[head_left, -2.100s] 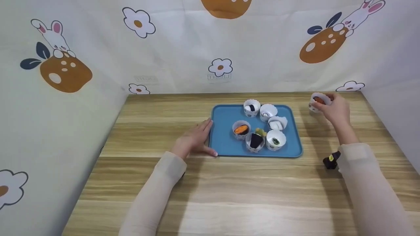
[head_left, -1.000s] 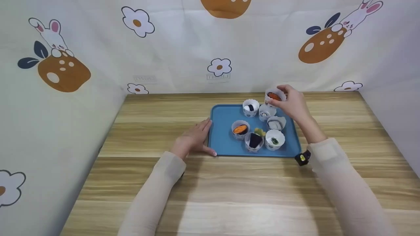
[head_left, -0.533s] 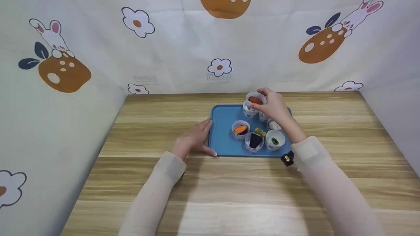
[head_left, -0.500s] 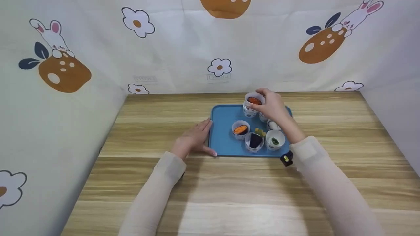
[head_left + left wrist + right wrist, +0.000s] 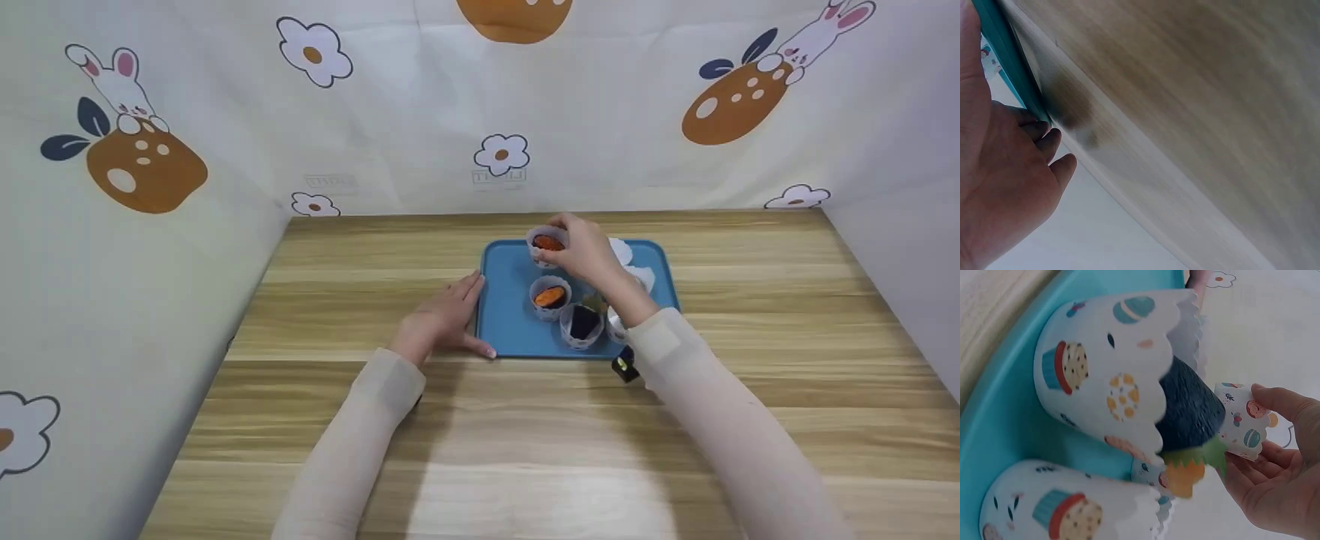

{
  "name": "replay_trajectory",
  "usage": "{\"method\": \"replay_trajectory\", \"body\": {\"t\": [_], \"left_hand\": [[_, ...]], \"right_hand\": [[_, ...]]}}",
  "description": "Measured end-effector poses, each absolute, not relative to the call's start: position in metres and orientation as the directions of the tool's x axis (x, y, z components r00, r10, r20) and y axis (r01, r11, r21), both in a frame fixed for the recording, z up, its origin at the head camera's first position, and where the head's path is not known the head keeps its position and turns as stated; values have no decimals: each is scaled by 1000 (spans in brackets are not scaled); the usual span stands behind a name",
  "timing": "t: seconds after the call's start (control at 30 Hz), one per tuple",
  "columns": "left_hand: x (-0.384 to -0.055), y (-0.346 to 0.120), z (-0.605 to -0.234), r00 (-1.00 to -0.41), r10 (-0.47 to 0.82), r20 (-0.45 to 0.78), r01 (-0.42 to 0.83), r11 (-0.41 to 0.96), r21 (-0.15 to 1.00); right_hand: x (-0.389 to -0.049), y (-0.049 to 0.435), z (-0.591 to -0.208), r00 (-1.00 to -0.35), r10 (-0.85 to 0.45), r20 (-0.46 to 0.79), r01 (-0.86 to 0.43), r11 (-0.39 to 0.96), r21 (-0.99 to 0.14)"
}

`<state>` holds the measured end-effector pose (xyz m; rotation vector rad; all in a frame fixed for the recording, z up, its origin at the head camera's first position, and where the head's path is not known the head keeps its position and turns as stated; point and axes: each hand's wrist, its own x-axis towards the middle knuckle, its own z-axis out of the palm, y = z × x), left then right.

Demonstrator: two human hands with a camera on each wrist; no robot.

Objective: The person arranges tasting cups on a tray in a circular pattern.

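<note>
My right hand point(image 5: 589, 251) pinches the rim of a printed paper cupcake cup point(image 5: 546, 246) holding a red-orange sushi piece, over the tray's back left part. In the right wrist view, thumb and fingers grip this cup point(image 5: 1244, 419); whether its base touches the tray I cannot tell. My left hand point(image 5: 450, 313) lies with straight fingers along the left edge of the blue tray point(image 5: 506, 337). Just in front of the held cup is another cup point(image 5: 550, 298) with an orange-topped sushi piece. Beside that stands a cup point(image 5: 577, 330) with a dark seaweed-wrapped piece.
Several more cups stand on the tray's right side, partly hidden by my right forearm, among them a white cup point(image 5: 621, 251). The tray rests on a wood-grain table point(image 5: 480, 450). A patterned cloth point(image 5: 412, 112) hangs behind it.
My right hand has carried the cup with the red-orange piece leftward from the table right of the tray to the tray's back left, lowering it lately. My left hand has stayed put.
</note>
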<state>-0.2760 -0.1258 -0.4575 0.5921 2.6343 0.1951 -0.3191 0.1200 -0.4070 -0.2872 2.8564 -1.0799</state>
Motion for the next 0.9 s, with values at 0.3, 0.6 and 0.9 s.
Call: {"method": "replay_trajectory", "body": {"t": [0.3,0.6,0.9], "left_hand": [[-277,-124,-460,-815,432,-387,364,900,239],[-276,-126,-458,-817,430,-385,346,899,269],[-275,-127,-459,-815,441,-377,361,894,266]], "right_hand": [[-323,109,-421,-977,-211,-32,-147,775,-615],[-322,99,-424,-962,-269,-54,-211,851,-482],[-322,94,-425,-954,-289,-82,-235,889,-394]]}}
